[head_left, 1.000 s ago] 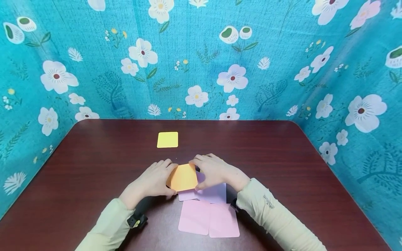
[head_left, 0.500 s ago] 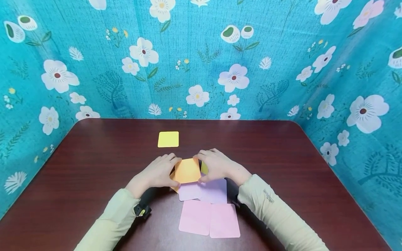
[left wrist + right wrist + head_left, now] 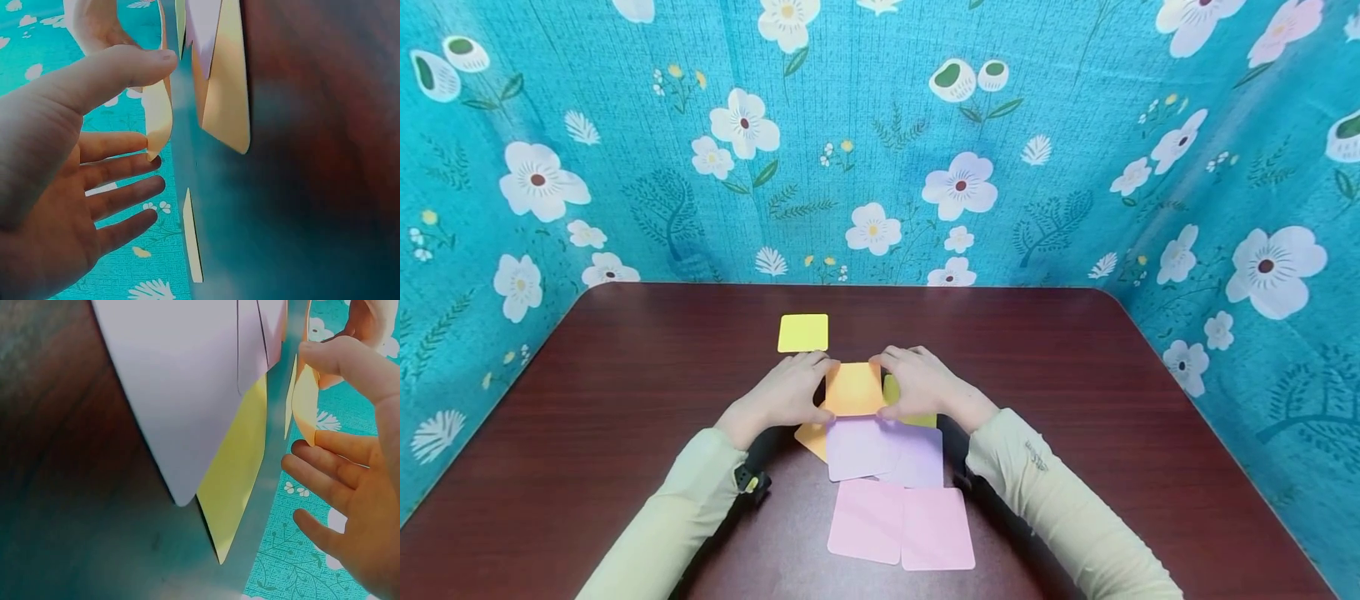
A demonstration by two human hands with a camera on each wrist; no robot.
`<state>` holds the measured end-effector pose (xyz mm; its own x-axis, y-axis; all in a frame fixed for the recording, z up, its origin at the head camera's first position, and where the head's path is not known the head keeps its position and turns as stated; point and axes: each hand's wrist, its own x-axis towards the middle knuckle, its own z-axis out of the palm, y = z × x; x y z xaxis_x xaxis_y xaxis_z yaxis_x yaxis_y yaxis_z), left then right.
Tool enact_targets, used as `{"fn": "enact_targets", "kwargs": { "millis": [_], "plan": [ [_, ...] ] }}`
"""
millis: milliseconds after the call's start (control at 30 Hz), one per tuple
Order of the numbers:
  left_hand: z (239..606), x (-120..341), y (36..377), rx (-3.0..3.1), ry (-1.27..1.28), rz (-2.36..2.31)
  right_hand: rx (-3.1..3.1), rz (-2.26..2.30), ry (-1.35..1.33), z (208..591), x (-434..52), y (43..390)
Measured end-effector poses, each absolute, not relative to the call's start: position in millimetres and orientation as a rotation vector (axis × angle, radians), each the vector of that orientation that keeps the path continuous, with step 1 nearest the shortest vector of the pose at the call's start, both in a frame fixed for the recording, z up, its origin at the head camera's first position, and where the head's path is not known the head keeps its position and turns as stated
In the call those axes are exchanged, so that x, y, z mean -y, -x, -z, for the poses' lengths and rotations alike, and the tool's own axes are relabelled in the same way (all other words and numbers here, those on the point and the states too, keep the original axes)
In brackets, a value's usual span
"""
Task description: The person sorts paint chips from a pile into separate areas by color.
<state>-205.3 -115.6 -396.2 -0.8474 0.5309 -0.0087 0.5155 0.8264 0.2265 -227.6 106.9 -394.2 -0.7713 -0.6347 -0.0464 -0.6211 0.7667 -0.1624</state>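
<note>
An orange card (image 3: pixel 853 389) is stretched between both hands, above the table. My left hand (image 3: pixel 784 392) pinches its left edge between thumb and fingers; my right hand (image 3: pixel 928 385) pinches its right edge the same way. In the left wrist view the card (image 3: pixel 159 115) looks bowed, with the thumb on its near face. Below it, two overlapping purple cards (image 3: pixel 861 450) lie on the table. A second orange card (image 3: pixel 810 439) pokes out at their left, and a darker yellow card (image 3: pixel 917 419) shows beyond them, partly covered by the right hand.
Two pink cards (image 3: pixel 867 521) lie side by side nearer the person. A bright yellow card (image 3: pixel 803 333) lies farther back, just beyond the left hand. Behind the dark wooden table (image 3: pixel 1037 333) hangs a blue flowered cloth (image 3: pixel 820 167).
Both hands have carried the orange card away from the person and slightly right. More of the purple cards, the second orange card and the darker yellow card now shows.
</note>
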Motion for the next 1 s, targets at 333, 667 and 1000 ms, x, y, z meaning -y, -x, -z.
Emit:
{"fn": "enact_targets", "kwargs": {
  "millis": [333,667,1000],
  "plan": [
    [392,113,230,-2.915,-0.832,-0.25,-2.888,0.237,0.933,397,-105,243],
    [399,108,249,-2.931,-0.78,-0.221,-2.902,0.177,0.852,401,-102,259],
    [405,108,262,-2.928,-0.744,-0.229,-2.913,0.191,0.801,407,-98,270]
  ]
}}
